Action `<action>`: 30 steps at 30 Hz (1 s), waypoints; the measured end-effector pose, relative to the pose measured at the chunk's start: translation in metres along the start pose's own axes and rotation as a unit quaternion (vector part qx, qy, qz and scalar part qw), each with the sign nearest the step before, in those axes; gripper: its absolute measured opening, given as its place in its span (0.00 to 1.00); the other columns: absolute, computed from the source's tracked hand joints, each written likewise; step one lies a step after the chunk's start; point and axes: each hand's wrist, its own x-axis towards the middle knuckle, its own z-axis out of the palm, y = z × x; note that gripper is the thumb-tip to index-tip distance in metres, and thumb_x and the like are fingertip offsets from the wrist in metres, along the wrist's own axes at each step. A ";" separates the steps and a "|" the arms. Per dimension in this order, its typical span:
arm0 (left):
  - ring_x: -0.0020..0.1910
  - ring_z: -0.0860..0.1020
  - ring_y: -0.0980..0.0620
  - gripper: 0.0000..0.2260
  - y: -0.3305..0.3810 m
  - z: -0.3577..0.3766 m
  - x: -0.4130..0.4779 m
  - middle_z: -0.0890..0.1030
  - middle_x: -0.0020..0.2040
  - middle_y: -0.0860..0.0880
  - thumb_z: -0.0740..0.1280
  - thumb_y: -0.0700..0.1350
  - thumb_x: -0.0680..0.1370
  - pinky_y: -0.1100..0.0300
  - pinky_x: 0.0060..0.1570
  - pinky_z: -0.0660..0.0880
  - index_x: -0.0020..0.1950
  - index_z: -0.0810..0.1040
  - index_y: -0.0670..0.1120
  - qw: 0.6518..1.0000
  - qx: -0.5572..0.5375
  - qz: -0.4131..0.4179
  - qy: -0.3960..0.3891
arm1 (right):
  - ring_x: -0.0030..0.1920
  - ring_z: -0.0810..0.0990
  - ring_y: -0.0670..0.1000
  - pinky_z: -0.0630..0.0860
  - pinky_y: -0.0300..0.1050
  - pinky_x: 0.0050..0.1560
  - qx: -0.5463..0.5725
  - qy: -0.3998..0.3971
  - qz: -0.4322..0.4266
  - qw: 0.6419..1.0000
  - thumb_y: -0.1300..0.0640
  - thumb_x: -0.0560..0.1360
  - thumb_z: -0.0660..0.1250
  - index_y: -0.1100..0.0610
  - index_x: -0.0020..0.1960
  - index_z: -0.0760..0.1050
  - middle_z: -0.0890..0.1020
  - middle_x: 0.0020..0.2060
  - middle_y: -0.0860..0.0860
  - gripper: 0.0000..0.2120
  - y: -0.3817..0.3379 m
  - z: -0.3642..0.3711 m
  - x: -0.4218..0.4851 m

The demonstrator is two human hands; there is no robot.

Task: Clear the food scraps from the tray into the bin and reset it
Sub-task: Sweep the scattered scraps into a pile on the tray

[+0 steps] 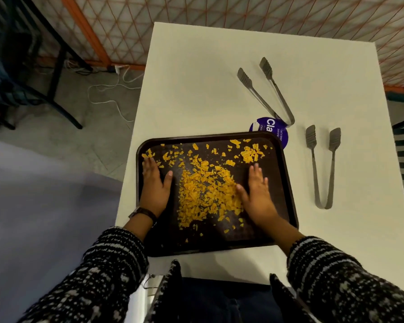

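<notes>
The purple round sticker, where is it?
The purple sticker lies on the white table, half under the tray's far right corner, touching the farther tongs.

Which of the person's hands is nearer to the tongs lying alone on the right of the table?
The right hand. It lies flat on the tray, on the side towards those tongs. The left hand rests at the tray's opposite edge, beyond the scraps.

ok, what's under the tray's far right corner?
A round purple sticker on the table pokes out from under the tray, with partial white lettering showing. The rest is covered. The nearer tongs' hinge overlaps its far edge.
</notes>
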 end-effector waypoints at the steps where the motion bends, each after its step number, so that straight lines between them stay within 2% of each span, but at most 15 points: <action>1: 0.76 0.41 0.49 0.32 0.000 -0.001 0.007 0.41 0.78 0.44 0.55 0.54 0.80 0.54 0.73 0.44 0.76 0.41 0.43 1.000 0.012 -0.010 0.002 | 0.73 0.36 0.47 0.37 0.46 0.73 -0.022 -0.003 0.017 1.000 0.43 0.79 0.52 0.57 0.76 0.41 0.41 0.76 0.52 0.34 0.008 -0.002 0.001; 4: 0.76 0.40 0.46 0.33 0.002 0.002 0.020 0.40 0.77 0.41 0.55 0.54 0.80 0.57 0.72 0.41 0.75 0.40 0.41 0.999 0.054 -0.001 -0.004 | 0.73 0.34 0.48 0.36 0.47 0.73 -0.066 -0.038 0.036 0.996 0.44 0.79 0.52 0.58 0.76 0.40 0.40 0.76 0.54 0.34 0.026 -0.007 -0.003; 9: 0.75 0.38 0.47 0.33 0.014 0.017 0.024 0.41 0.77 0.41 0.52 0.55 0.80 0.53 0.74 0.38 0.75 0.40 0.40 0.994 0.106 -0.008 0.012 | 0.72 0.31 0.47 0.34 0.45 0.72 -0.100 -0.078 0.018 0.992 0.42 0.78 0.51 0.57 0.75 0.37 0.32 0.71 0.49 0.35 0.031 -0.012 -0.007; 12: 0.72 0.34 0.52 0.32 0.023 0.032 0.010 0.38 0.77 0.45 0.51 0.56 0.80 0.56 0.71 0.34 0.75 0.37 0.44 0.994 0.098 0.041 -0.040 | 0.72 0.31 0.47 0.34 0.45 0.72 -0.112 -0.074 0.023 0.991 0.43 0.79 0.52 0.58 0.75 0.37 0.32 0.71 0.49 0.35 0.028 -0.011 -0.007; 15: 0.73 0.35 0.54 0.31 0.027 0.042 -0.008 0.38 0.77 0.47 0.49 0.57 0.80 0.58 0.70 0.34 0.75 0.38 0.45 0.988 0.090 0.095 -0.080 | 0.72 0.30 0.48 0.34 0.47 0.73 -0.127 -0.088 0.033 0.987 0.42 0.78 0.51 0.56 0.73 0.33 0.34 0.74 0.52 0.36 0.028 -0.011 -0.008; 17: 0.73 0.35 0.53 0.31 0.025 0.041 -0.010 0.37 0.76 0.48 0.50 0.57 0.80 0.56 0.70 0.35 0.75 0.37 0.47 0.992 0.065 0.091 -0.063 | 0.72 0.29 0.49 0.35 0.49 0.74 -0.136 -0.103 0.035 0.985 0.37 0.76 0.47 0.54 0.71 0.30 0.34 0.75 0.54 0.37 0.029 -0.012 -0.008; 19: 0.73 0.34 0.51 0.32 0.020 0.032 -0.003 0.35 0.75 0.50 0.50 0.58 0.79 0.54 0.70 0.37 0.74 0.35 0.49 0.998 0.045 0.046 -0.025 | 0.71 0.29 0.50 0.34 0.50 0.74 -0.151 -0.118 0.033 0.981 0.30 0.71 0.37 0.54 0.70 0.28 0.32 0.73 0.53 0.39 0.031 -0.013 -0.008; 21: 0.74 0.36 0.48 0.33 0.010 0.017 0.010 0.36 0.76 0.46 0.51 0.58 0.79 0.55 0.71 0.38 0.75 0.37 0.46 0.998 0.058 0.007 0.012 | 0.71 0.29 0.50 0.32 0.49 0.72 -0.161 -0.131 0.031 0.978 0.24 0.62 0.27 0.55 0.70 0.27 0.29 0.70 0.51 0.47 0.031 -0.013 -0.007; 22: 0.75 0.38 0.46 0.33 0.004 0.011 0.016 0.38 0.76 0.44 0.52 0.57 0.79 0.56 0.71 0.38 0.75 0.39 0.43 0.998 0.068 -0.003 0.018 | 0.71 0.28 0.50 0.31 0.48 0.71 -0.161 -0.135 0.033 0.977 0.23 0.60 0.25 0.55 0.70 0.27 0.29 0.70 0.51 0.49 0.032 -0.012 -0.007; 27: 0.76 0.40 0.43 0.35 -0.009 0.011 0.018 0.41 0.76 0.38 0.50 0.58 0.79 0.54 0.73 0.39 0.75 0.40 0.38 0.983 0.181 0.007 -0.020 | 0.71 0.27 0.50 0.30 0.48 0.70 -0.168 -0.145 0.038 0.974 0.22 0.58 0.24 0.55 0.69 0.26 0.28 0.69 0.51 0.50 0.030 -0.011 -0.004; 30: 0.75 0.36 0.47 0.34 -0.005 0.022 0.004 0.39 0.76 0.39 0.50 0.59 0.79 0.53 0.73 0.37 0.75 0.39 0.40 0.987 0.156 0.012 -0.027 | 0.71 0.27 0.50 0.29 0.48 0.70 -0.173 -0.148 0.041 0.973 0.22 0.58 0.24 0.55 0.69 0.26 0.28 0.69 0.51 0.50 0.029 -0.011 -0.005</action>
